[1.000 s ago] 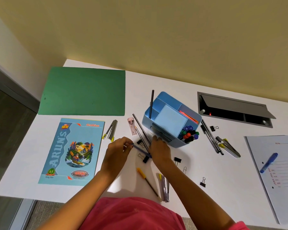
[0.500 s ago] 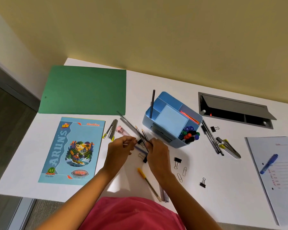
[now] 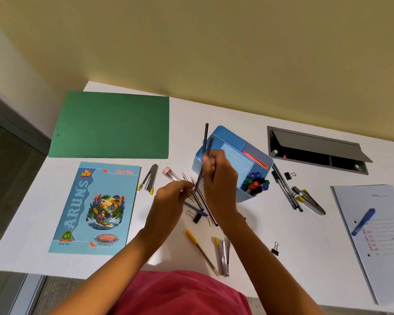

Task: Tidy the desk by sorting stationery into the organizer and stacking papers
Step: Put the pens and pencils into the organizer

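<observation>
A pale yellow wall (image 3: 214, 42) fills the upper half of the frame above a white desk (image 3: 305, 235). At the left edge a lighter side wall (image 3: 14, 71) drops to a grey skirting strip (image 3: 16, 123) and dark floor (image 3: 7, 189). A grey cable hatch (image 3: 316, 144) lies open at the upper right.

1 organizer (image 3: 216, 135), 1 folder (image 3: 112, 126), 1 notebook (image 3: 96, 208), 1 pad (image 3: 382, 242), 3 staplers (image 3: 149, 180), 3 binder clips (image 3: 275, 248), 1 loose marker (image 3: 363, 221), 1 yellow pen (image 3: 200, 251), 1 blue pen (image 3: 195, 208); pencils (image 3: 199, 198): can't count.

Dressed in a plain pinkish-red top (image 3: 182, 294), soft and faintly creased, showing along the bottom edge of view. Bare-armed from elbow down to both wrists.
</observation>
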`<state>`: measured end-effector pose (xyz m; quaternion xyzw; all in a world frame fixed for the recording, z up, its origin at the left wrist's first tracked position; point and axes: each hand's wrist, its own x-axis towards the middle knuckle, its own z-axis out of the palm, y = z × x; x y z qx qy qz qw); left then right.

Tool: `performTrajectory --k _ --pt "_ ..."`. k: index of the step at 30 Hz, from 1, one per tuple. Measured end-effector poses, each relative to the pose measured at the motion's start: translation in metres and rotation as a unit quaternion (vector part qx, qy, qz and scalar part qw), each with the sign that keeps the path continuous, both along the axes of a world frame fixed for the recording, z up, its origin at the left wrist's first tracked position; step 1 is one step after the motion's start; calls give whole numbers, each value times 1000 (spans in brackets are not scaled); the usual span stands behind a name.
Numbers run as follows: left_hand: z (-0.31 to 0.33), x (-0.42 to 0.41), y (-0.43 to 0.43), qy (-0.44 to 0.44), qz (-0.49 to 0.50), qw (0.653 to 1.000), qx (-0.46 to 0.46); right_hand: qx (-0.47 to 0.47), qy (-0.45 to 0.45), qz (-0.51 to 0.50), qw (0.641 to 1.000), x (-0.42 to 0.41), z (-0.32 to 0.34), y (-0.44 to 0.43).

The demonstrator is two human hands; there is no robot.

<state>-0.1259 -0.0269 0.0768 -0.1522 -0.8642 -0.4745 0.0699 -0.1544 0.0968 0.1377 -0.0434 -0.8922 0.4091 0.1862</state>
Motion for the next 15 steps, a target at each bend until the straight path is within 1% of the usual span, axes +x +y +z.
performTrajectory --k 2,3,4,6,13,15 --pt "-4 -3 -5 15 10 999 -32 46 56 -49 996 -16 7 12" --pt "-7 -3 -8 14 15 999 -42 35 49 -57 997 -23 10 19" --pt "-9 -3 -11 5 20 999 -49 5 28 -57 998 -28 13 24" --pt "-13 0 -15 -13 22 997 -66 -15 -31 -50 998 -39 9 33" --pt "-17 9 -16 -47 31 995 -83 64 -172 13 983 -56 -32 41" --pt "-18 9 -16 -56 34 994 -86 60 -185 6 981 -57 -38 41"
